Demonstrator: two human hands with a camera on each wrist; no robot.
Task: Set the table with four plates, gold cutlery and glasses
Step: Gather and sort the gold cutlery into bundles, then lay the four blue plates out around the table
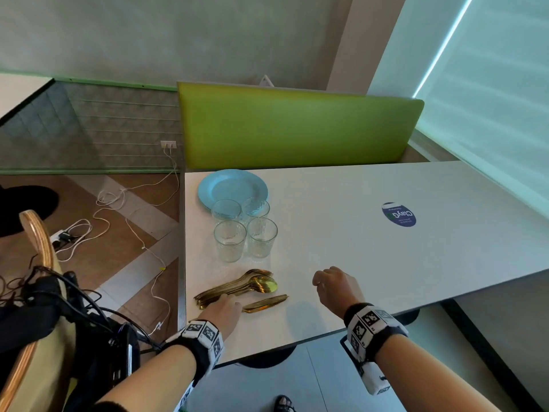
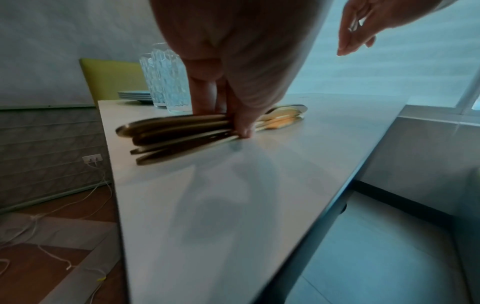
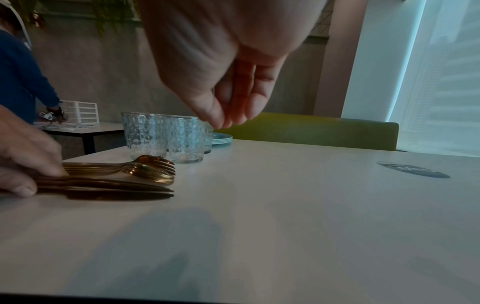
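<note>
The table (image 1: 386, 263) carried stacked blue plates (image 1: 231, 185), four glasses (image 1: 245, 230) and gold cutlery (image 1: 237, 288) near its left edge, handles toward the person. The left hand (image 1: 222, 310) grasped those handles; the right hand (image 1: 332, 285) hovered alongside, fingers (image 3: 233, 107) loosely curled, empty.

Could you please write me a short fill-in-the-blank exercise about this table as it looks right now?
1. The left hand grips the handles of the gold ____.
2. The number of glasses standing on the white table is ____.
3. The stack of plates is coloured ____.
4. The right hand hovers above the table and holds ____.

Missing words: cutlery; four; blue; nothing
</note>
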